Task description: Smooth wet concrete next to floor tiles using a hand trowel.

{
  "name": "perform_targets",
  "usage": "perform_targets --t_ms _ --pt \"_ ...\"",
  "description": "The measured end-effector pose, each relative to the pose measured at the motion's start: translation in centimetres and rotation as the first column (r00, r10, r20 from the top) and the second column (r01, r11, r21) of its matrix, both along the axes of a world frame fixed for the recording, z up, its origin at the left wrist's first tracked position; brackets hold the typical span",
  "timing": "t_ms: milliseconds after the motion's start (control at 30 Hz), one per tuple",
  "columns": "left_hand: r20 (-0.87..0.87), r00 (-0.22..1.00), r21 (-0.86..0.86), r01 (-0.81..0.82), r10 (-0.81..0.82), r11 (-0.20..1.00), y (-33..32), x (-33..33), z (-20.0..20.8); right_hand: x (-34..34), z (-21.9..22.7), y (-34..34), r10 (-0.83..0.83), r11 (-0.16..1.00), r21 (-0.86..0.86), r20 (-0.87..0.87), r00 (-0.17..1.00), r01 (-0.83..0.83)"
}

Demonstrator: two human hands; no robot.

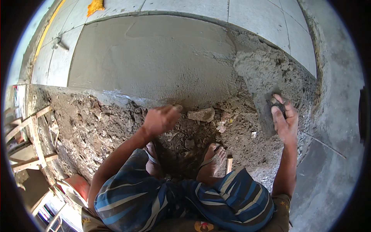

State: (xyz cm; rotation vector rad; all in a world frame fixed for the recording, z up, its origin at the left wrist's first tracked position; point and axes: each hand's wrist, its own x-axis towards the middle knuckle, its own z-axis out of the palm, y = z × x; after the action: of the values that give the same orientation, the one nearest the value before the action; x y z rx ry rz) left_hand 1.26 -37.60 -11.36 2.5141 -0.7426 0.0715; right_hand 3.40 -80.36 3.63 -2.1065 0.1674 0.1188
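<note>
My right hand [285, 119] is wrapped around the dark handle of a flat steel trowel [263, 121], at the right of the mortar bed. The blade is smeared grey, and its far end meets a rough heap of wet mortar [262, 69]. My left hand [162, 119] is closed, its fingers curled by the near edge of the smoothed mortar bed [154, 58]. Whatever those fingers hold, if anything, I cannot make out. A flat stone [201, 115] lies on the soil just right of that hand.
White floor tiles [185, 8] border the bed on its far side. A metal-headed tool [60, 44] and a yellow cloth or sponge [95, 6] rest on them. Bare soil [89, 127] surrounds my feet. A thin rod [324, 144] lies at right; wooden framing [34, 135] stands at left.
</note>
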Motion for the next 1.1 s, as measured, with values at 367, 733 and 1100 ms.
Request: perform_targets --t_ms 367,733,1100 --pt "-0.041 0.999 0.0 0.023 -0.023 1.0 -4.5 -1.4 -3.7 -0.5 -5.2 2.3 0.164 0.959 -0.239 0.031 0.986 -0.152" --pt "-0.064 0.997 0.059 -0.037 0.041 0.998 -5.0 -2.1 -4.1 0.8 -5.0 3.8 0.191 0.923 -0.323 -0.083 0.978 -0.208" --pt "-0.252 0.961 0.176 -0.07 0.114 0.982 -5.8 -1.7 -2.4 -0.2 -6.2 3.7 0.231 0.941 -0.265 0.044 0.972 -0.212"
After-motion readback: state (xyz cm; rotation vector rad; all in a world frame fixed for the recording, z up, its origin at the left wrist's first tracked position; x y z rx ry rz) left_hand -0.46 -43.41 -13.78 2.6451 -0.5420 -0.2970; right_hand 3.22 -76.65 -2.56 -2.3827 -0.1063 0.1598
